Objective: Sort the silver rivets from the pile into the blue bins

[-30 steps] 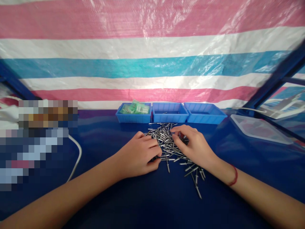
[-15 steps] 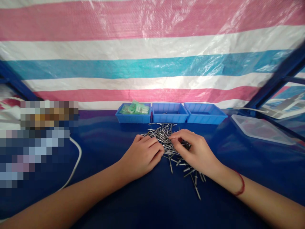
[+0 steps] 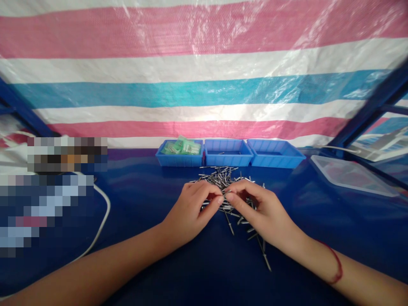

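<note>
A loose heap of silver blind rivets [image 3: 219, 174], with thin shanks and thicker heads, lies on the blue table under both hands. My right hand [image 3: 259, 206] pinches between thumb and index finger, and a small bit of a metal rivet [image 3: 227, 192] shows at the tips. Almost touching it from the left, my left hand [image 3: 197, 202] has its thumb and index tips pressed together over the heap. What sits between those left fingertips is too small to make out. Some rivets are hidden beneath the palms, and a few stray ones [image 3: 267, 259] lie toward me.
Behind the heap stand three blue bins: the left bin [image 3: 178, 161] holds green-tinted plastic packets [image 3: 183, 146], the middle bin [image 3: 228, 160] a few rivets. The right bin [image 3: 277, 161] is beside a translucent lid [image 3: 350, 176]. A white cable [image 3: 106, 208] curves at left; a striped sheet [image 3: 204, 93] hangs behind.
My left hand has lifted from lying on the heap into a pinch and come up to the right fingertips. The right fingertips have shifted slightly down and left. The view has tilted slightly.
</note>
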`<state>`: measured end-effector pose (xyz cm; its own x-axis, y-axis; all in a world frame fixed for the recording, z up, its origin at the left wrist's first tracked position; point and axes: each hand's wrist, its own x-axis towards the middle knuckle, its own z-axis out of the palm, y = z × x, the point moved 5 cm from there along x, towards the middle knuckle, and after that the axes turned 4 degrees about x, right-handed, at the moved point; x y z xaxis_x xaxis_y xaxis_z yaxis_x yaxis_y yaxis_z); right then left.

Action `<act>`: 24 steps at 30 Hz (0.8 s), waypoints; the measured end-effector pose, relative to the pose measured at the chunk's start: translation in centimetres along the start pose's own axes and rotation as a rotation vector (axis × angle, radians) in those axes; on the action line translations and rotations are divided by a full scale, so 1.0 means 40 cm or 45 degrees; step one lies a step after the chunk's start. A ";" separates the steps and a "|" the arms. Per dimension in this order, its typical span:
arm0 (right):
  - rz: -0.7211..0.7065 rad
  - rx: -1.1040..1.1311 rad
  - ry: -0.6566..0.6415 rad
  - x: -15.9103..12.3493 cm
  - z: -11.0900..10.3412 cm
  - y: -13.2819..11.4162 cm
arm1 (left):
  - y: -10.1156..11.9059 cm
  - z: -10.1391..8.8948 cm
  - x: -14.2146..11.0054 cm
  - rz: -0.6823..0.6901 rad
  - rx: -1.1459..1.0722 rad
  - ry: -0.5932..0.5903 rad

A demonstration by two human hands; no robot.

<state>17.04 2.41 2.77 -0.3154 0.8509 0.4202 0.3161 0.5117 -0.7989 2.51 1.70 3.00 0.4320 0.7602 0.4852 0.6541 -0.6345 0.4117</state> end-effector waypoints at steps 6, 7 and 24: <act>-0.044 0.027 0.001 -0.003 0.002 -0.004 | -0.002 0.004 -0.001 0.040 -0.047 0.013; -0.068 0.018 -0.005 -0.004 0.003 -0.009 | -0.002 0.004 -0.001 0.046 -0.050 0.023; -0.188 -0.151 -0.076 0.003 0.005 -0.012 | -0.001 -0.019 0.000 -0.020 -0.058 0.211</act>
<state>16.66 2.27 3.11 -0.4176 0.7588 0.4999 0.3647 0.6439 -0.6726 2.02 1.63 3.58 0.3112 0.7391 0.5974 0.6296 -0.6312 0.4530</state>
